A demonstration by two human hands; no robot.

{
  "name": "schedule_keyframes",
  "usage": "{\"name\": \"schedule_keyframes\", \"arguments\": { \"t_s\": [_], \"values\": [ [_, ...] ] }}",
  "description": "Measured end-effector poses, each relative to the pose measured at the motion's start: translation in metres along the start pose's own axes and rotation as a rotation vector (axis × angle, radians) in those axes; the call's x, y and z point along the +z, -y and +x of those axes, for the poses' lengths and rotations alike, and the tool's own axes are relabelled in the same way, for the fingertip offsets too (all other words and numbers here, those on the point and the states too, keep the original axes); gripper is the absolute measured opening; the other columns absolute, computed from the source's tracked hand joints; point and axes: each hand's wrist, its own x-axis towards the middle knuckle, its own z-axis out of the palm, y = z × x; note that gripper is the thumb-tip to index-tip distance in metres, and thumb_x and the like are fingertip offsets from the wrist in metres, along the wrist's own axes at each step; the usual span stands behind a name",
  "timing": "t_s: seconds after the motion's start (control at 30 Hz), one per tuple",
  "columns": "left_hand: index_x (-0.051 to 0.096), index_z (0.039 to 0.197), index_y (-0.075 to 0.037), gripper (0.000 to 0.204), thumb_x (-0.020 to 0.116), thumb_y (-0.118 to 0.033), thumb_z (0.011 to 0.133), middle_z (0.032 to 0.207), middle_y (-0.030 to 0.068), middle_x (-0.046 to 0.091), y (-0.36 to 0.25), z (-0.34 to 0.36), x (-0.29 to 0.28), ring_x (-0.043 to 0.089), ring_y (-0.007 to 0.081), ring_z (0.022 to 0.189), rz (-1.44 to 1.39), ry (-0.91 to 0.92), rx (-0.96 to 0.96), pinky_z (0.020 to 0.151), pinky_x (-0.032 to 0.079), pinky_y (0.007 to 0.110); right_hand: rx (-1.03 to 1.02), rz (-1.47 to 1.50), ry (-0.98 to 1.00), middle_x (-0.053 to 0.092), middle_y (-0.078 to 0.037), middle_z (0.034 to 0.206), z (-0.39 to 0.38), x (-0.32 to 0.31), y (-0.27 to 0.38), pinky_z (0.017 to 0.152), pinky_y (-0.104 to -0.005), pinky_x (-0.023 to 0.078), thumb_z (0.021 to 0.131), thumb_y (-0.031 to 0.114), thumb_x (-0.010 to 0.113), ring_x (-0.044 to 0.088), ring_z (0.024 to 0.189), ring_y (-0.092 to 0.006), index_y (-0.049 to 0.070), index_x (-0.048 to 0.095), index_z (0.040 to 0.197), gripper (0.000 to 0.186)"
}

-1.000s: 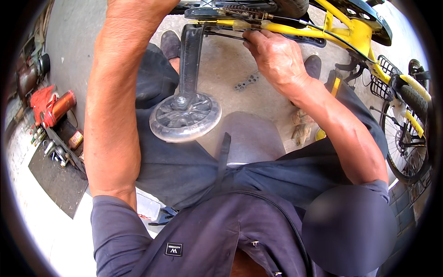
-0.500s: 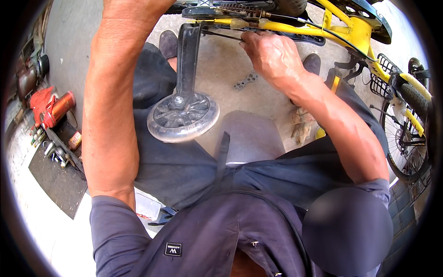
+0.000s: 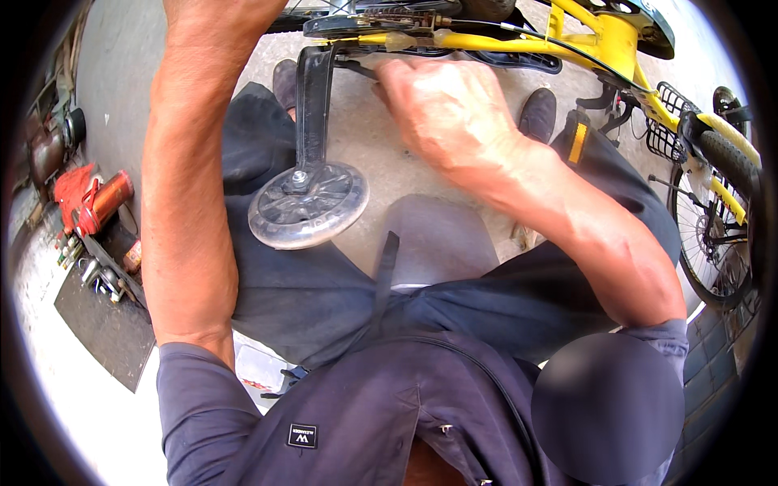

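My right hand (image 3: 454, 109) is closed, its fingers pinched round the end of a slim, dark, wrench-like tool (image 3: 356, 67). The tool's other end reaches the upper part of a black training-wheel bracket (image 3: 312, 109). Below that bracket hangs a clear-rimmed training wheel (image 3: 308, 205), held by a bolt. Beyond the bracket lies a yellow bicycle frame (image 3: 494, 43), with a cable running along it. My left forearm (image 3: 190, 186) stretches up past the top edge, so the left hand itself is out of the picture.
A second bicycle with a black basket (image 3: 664, 138) and spoked wheel (image 3: 698, 235) stands at the right. Along the left lie a red cloth (image 3: 71, 188), an orange-red cylinder (image 3: 112, 197) and metal tools (image 3: 104, 277) by a dark mat (image 3: 105, 328). My shoes are on the concrete floor (image 3: 381, 154).
My right hand has shifted left toward the bracket and looks larger, with less of the tool showing. It now covers the metal piece on the floor. The whole view has shifted slightly.
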Motion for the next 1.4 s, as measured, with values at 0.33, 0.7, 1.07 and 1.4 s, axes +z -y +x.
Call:
{"name": "schedule_keyframes", "arguments": {
  "t_s": [0.33, 0.7, 1.07, 1.4],
  "values": [
    [0.063, 0.074, 0.0, 0.031, 0.056, -0.022, 0.095, 0.056, 0.0077, 0.054, -0.005, 0.003, -0.004, 0.048, 0.0118, 0.053, 0.013, 0.055, -0.034, 0.052, 0.039, 0.033, 0.109, 0.195, -0.133, 0.067, -0.017, 0.087, -0.009, 0.02, -0.029, 0.071, -0.0437, 0.052, 0.09, 0.018, 0.06, 0.065, 0.082, -0.0372, 0.006, 0.067, 0.099, 0.017],
    [0.063, 0.074, 0.002, 0.029, 0.055, -0.02, 0.092, 0.059, 0.0166, 0.055, -0.008, -0.003, -0.011, 0.053, 0.019, 0.052, -0.016, 0.044, 0.062, 0.054, 0.041, 0.036, 0.246, 0.448, -0.078, 0.069, -0.017, 0.09, -0.007, 0.02, -0.037, 0.075, -0.0407, 0.053, 0.09, 0.021, 0.061, 0.066, 0.085, -0.0359, 0.006, 0.069, 0.102, 0.02],
    [0.064, 0.074, 0.001, 0.027, 0.054, -0.018, 0.09, 0.059, 0.0172, 0.056, -0.012, -0.004, -0.011, 0.055, 0.0213, 0.053, -0.027, 0.041, 0.107, 0.054, 0.041, 0.036, 0.391, 0.58, -0.111, 0.069, -0.017, 0.09, -0.012, 0.028, -0.039, 0.075, -0.04, 0.052, 0.09, 0.022, 0.062, 0.066, 0.085, -0.0357, 0.006, 0.069, 0.103, 0.021],
    [0.06, 0.072, 0.002, 0.031, 0.055, -0.019, 0.094, 0.055, 0.0137, 0.051, -0.005, -0.002, -0.003, 0.047, 0.0153, 0.05, -0.061, 0.007, 0.032, 0.051, 0.038, 0.035, 0.268, 0.392, -0.178, 0.068, -0.017, 0.085, -0.006, 0.018, -0.027, 0.073, -0.0446, 0.051, 0.089, 0.02, 0.06, 0.064, 0.082, -0.0377, 0.006, 0.069, 0.096, 0.018]
  ]
}}
